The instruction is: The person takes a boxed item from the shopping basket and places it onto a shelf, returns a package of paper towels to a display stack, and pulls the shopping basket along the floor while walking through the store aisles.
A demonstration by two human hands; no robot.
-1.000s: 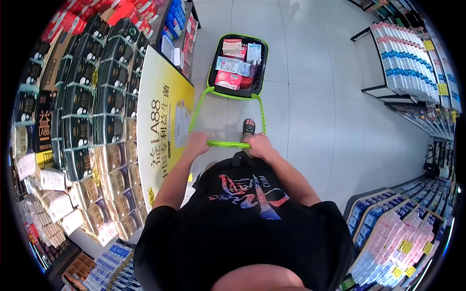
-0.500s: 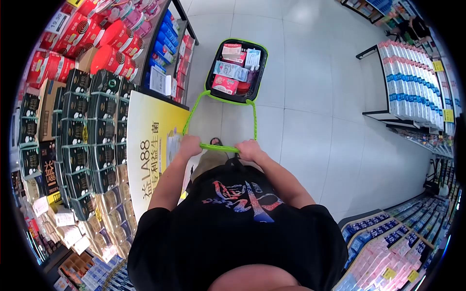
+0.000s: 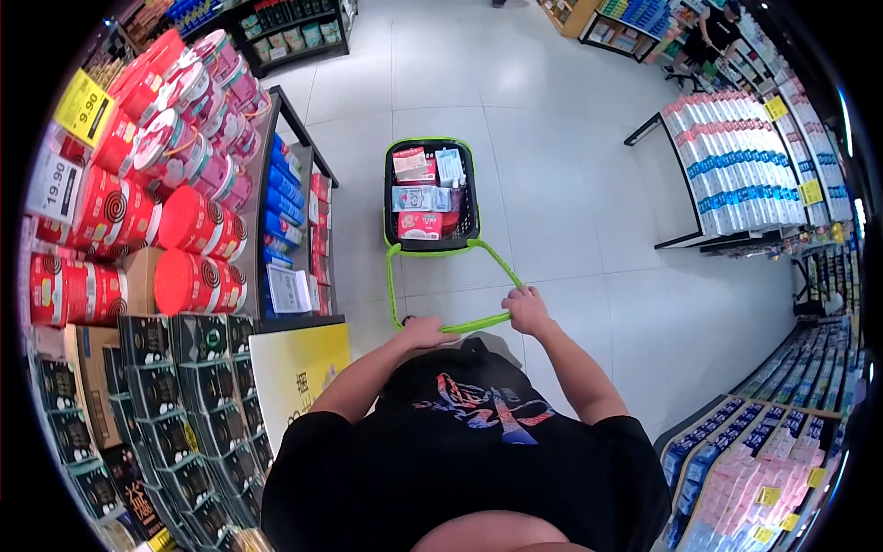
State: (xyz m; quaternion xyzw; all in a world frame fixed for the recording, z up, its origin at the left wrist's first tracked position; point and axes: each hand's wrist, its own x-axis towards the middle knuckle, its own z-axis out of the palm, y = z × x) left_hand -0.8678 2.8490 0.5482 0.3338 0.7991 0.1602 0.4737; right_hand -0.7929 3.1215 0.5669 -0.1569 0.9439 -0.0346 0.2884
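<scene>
A black shopping basket (image 3: 389, 207) with a green rim rests on the floor in front of me. Its long green handle (image 3: 475, 325) stretches back towards my body. My left hand (image 3: 428, 333) is closed around the handle's near left corner, and my right hand (image 3: 529, 310) grips the right corner, a little farther forward. Inside the basket lie a pink-and-red box (image 3: 420, 225), a pale blue pack (image 3: 420, 199), a white-and-blue package (image 3: 450, 166) and other red-and-white boxes. A dark-capped item with a red part sits at their right.
On the left, a shelf holds red tubs (image 3: 198, 225) and a stack of dark green cartons (image 3: 189, 405), with a yellow-and-white sign board (image 3: 308, 363) beside it. A rack of white packages (image 3: 736, 166) stands on the right. Another person (image 3: 716, 35) is at the far upper right.
The left shelves and floor have slid down in view as I moved forward. The basket sits lower and slightly left. The handle now slants, with my right hand farther forward than my left.
</scene>
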